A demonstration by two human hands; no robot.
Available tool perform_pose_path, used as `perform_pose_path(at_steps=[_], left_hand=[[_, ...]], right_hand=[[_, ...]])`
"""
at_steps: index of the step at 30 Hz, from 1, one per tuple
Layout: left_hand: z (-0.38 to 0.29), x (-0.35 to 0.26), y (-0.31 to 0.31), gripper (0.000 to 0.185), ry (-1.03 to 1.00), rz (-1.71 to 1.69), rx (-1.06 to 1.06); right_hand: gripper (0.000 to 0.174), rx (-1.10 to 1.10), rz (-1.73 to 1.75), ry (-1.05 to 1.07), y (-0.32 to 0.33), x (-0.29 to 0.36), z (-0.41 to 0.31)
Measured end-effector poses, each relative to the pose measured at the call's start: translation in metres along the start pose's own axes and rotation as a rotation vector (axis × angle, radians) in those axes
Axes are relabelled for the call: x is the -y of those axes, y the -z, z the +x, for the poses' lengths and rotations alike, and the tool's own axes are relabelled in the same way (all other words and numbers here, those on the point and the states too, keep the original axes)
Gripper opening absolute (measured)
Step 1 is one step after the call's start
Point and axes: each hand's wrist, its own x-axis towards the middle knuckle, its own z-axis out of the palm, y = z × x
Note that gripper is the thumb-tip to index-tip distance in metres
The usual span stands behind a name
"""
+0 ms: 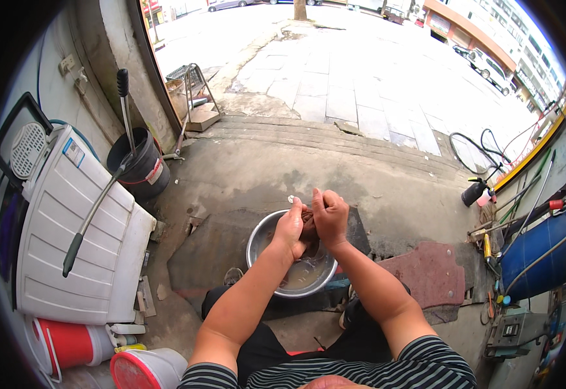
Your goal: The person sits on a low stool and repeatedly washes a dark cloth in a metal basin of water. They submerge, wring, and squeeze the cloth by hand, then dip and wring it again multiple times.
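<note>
A round metal basin [307, 287] holding cloudy water stands on a dark mat on the floor between my feet. Over it, both hands grip a brown wet cloth [308, 226]. My left hand [290, 228] holds its left side, with the thumb up and part of the palm showing. My right hand [330, 216] is closed around the right side of the cloth. The hands are close together, above the far half of the basin, and cover much of the cloth.
A white ribbed plastic appliance [74, 228] and a black bucket [139, 163] stand at the left, with red and white buckets [69, 343] nearer. A reddish mat [424, 274] lies right of the basin. Farther right are a blue barrel [538, 257] and a black spray bottle [473, 193].
</note>
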Motion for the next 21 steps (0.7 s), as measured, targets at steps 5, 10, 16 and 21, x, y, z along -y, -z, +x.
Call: perform_pose_path(at_steps=[5,10,16,21], left_hand=[[-0.004,-0.018,0.005,0.040,-0.136,0.191,-0.047],[0.001,-0.007,0.003,0.058,0.013,-0.006,0.068],[0.005,-0.011,0.012,0.044,-0.023,-0.032,0.059],[0.008,-0.014,0.015,0.045,-0.097,0.067,0.132]], right_hand=[[0.040,0.049,0.116,0.578,-0.005,0.007,-0.045],[0.037,0.055,0.015,0.300,0.003,-0.027,-0.020],[0.039,0.005,0.051,0.318,0.002,-0.012,-0.022],[0.035,0.121,0.048,0.567,0.008,-0.004,-0.026]])
